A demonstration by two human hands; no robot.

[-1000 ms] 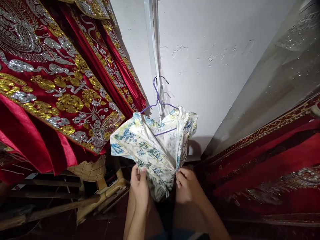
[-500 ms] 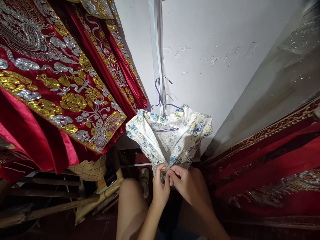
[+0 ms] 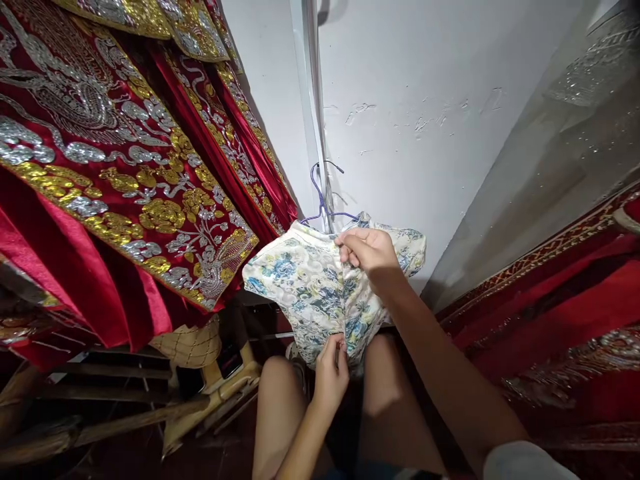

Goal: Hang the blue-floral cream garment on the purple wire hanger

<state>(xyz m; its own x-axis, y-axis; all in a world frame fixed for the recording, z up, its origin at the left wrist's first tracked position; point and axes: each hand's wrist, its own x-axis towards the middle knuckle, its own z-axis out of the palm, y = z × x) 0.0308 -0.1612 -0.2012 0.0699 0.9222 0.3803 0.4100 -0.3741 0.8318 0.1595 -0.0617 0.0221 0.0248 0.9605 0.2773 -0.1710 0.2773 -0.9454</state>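
A white dress with blue and yellow flowers hangs in front of me on a purple wire hanger. Its zipper runs down the middle and is closed up to the neckline. My right hand is pinched at the top of this zipper, beside the collar; the fingers hide the pull itself. Lower down, my left hand grips the fabric at the zipper's lower end. The dress's bottom part is hidden behind that hand and between my knees.
Red costumes with gold and silver sequins hang at left. A grey metal post carries the hanger hook, against a white wall. More red embroidered cloth is at right. A bamboo chair stands low at left.
My right hand has moved up from beside my left hand to the neckline, and the open zipper has closed. My left hand stays low on the fabric.
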